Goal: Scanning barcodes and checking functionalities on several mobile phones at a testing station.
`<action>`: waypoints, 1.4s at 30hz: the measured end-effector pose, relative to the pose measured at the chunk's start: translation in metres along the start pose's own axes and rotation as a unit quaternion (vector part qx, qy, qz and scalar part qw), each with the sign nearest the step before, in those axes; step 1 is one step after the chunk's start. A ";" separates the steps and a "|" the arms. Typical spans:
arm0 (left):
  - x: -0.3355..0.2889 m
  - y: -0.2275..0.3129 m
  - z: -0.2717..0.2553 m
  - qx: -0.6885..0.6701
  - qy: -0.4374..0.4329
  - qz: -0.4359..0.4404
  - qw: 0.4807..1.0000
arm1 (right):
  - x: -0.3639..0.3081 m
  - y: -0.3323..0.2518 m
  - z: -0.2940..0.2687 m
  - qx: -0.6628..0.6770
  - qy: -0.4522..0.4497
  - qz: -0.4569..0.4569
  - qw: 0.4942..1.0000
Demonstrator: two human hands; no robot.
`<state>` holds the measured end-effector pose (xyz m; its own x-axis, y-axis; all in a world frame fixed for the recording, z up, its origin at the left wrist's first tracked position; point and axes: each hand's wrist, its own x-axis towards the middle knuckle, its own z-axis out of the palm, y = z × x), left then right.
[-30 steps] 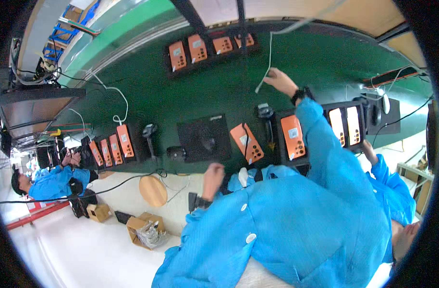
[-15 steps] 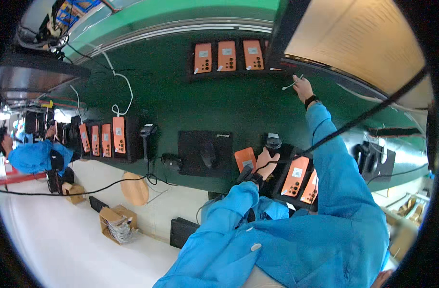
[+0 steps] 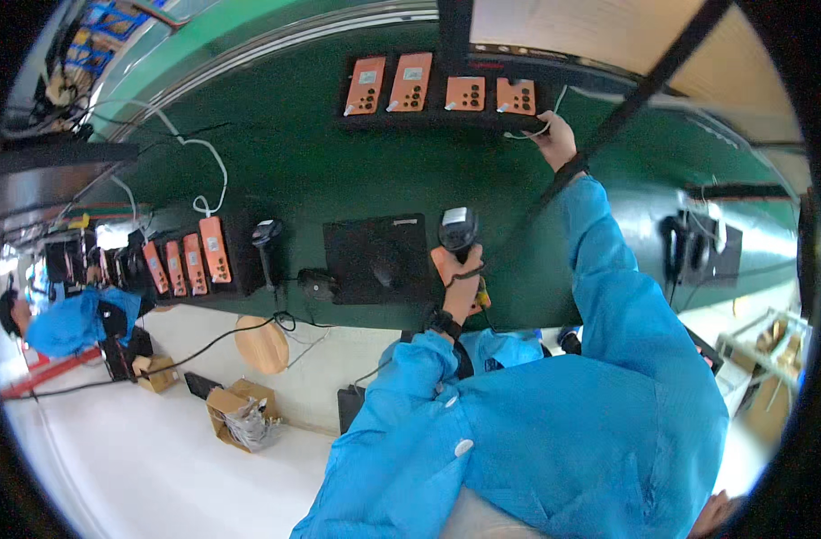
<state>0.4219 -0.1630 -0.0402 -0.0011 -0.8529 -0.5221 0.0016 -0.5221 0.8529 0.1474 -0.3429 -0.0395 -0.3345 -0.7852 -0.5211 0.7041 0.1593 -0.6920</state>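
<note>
My left hand [image 3: 463, 286] is wrapped round a black handheld barcode scanner [image 3: 458, 228] in front of me, its head toward the far side. Part of an orange phone [image 3: 443, 264] shows beside these fingers; I cannot tell whether it is held or lies on the table. Farther off and to the right, my right hand [image 3: 559, 142] is closed on a thin white cable [image 3: 521, 136]. It is at the right end of a black tray [image 3: 433, 118], where several orange phones [image 3: 409, 83] lie in a row, camera side up. The monitor's lower edge hides the tops of the right-hand ones.
Left of the scanner are a black mouse mat [image 3: 352, 260] and a mouse [image 3: 386, 272]. Farther left stand another scanner [image 3: 267, 247] and a second row of orange phones [image 3: 215, 251]. A monitor [image 3: 590, 36] overhangs the back right. A black cable crosses the view. A co-worker [image 3: 78, 319] sits far left.
My right hand has moved with the white cable to the far tray's right end. My left hand and scanner have shifted away from me. The tray of phones by the near edge no longer shows.
</note>
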 end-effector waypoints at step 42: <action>-0.100 -0.011 0.246 0.274 -0.321 0.251 0.871 | -0.140 -0.132 -0.450 -0.565 0.246 -0.105 0.780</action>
<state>0.1757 -0.0723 0.0029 -0.6965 -0.7066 -0.1249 -0.3143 0.1440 0.9383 -0.1800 0.0154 -0.0999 -0.7636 -0.5847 -0.2739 -0.3082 0.7028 -0.6411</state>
